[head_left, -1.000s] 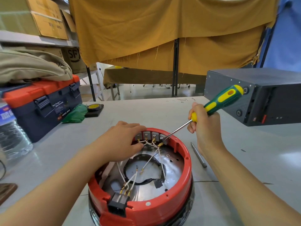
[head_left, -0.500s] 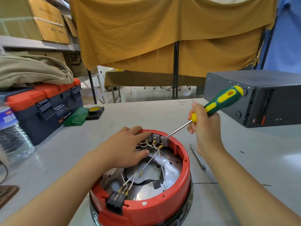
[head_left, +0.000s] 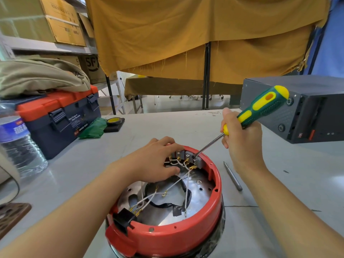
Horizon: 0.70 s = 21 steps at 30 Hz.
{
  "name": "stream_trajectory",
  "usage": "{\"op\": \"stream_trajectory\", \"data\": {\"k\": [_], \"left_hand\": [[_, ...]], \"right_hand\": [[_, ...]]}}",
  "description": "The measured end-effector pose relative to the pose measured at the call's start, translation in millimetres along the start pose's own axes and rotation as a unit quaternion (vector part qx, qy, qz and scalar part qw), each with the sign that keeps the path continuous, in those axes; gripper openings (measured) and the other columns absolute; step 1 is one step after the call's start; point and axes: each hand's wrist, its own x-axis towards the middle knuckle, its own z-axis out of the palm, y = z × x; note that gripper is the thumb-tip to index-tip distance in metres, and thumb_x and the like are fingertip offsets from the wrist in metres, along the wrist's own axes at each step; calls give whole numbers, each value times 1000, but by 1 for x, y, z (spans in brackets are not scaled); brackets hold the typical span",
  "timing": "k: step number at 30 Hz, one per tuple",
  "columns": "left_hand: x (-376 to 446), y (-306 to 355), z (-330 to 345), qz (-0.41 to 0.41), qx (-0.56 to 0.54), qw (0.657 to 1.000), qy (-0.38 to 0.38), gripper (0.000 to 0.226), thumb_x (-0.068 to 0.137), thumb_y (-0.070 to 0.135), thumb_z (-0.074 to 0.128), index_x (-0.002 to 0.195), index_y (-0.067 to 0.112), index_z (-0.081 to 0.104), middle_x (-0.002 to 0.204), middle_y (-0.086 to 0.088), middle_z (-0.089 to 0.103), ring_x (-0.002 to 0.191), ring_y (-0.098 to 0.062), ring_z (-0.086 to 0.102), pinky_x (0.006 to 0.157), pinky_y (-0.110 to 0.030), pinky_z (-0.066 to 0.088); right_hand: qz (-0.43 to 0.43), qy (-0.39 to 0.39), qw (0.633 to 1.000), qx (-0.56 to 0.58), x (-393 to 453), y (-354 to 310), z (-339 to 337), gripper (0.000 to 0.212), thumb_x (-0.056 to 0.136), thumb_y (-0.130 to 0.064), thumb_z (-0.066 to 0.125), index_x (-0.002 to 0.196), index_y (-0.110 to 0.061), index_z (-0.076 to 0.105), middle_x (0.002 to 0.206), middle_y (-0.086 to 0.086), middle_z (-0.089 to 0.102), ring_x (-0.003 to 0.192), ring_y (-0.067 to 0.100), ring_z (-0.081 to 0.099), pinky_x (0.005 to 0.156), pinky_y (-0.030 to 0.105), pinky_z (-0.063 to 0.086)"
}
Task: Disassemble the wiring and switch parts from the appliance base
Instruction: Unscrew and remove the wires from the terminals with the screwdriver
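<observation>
A round red appliance base [head_left: 186, 237] lies upside down on the table in front of me, its silver plate showing. White wires [head_left: 178, 181] run from a row of grey switch blocks [head_left: 189, 158] at its far rim to a black socket [head_left: 124, 219] at the near rim. My left hand [head_left: 154, 161] rests on the far rim, fingers around the left switch blocks. My right hand [head_left: 242, 144] grips a green and yellow screwdriver [head_left: 260, 108]; its tip sits on the rightmost switch block.
A loose metal bit [head_left: 233, 176] lies on the table right of the base. A dark grey box [head_left: 305, 108] stands at the right. At the left are a blue and orange toolbox [head_left: 57, 118], a water bottle [head_left: 17, 144], green cloth [head_left: 91, 128] and tape [head_left: 114, 121].
My left hand slid a little along the far rim, over the left switch blocks. The screwdriver tip stays on the rightmost block. The camera view shifted slightly.
</observation>
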Motion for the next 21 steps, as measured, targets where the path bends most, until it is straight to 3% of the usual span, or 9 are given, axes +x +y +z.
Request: {"op": "stream_trajectory", "data": {"k": [5,9,21], "left_hand": [[-5,0,10,11,-20,999,48,58,88,45,52,141,40,31,143,11,32,128,-16,30,107,-31,30],[-8,-4,11,27,-56,996,65,44,87,37,56,129,42,43,141,12,37,126,-15,32,105,-28,28],[-10,-4,8,18,-73,996,37,32,89,37,56,120,45,57,150,9,27,136,-16,22,114,-39,23]], "right_hand": [[-41,-30,998,-40,-4,1,3,34,84,-33,53,57,-13,50,46,-9,45,46,8,42,49,22,36],[-57,-44,996,-58,-6,2,4,31,83,-30,52,57,-14,49,45,-12,46,46,6,44,48,18,37],[-78,-71,992,-66,-9,2,6,28,81,-24,51,55,-15,46,41,-12,42,44,5,43,48,15,35]]}}
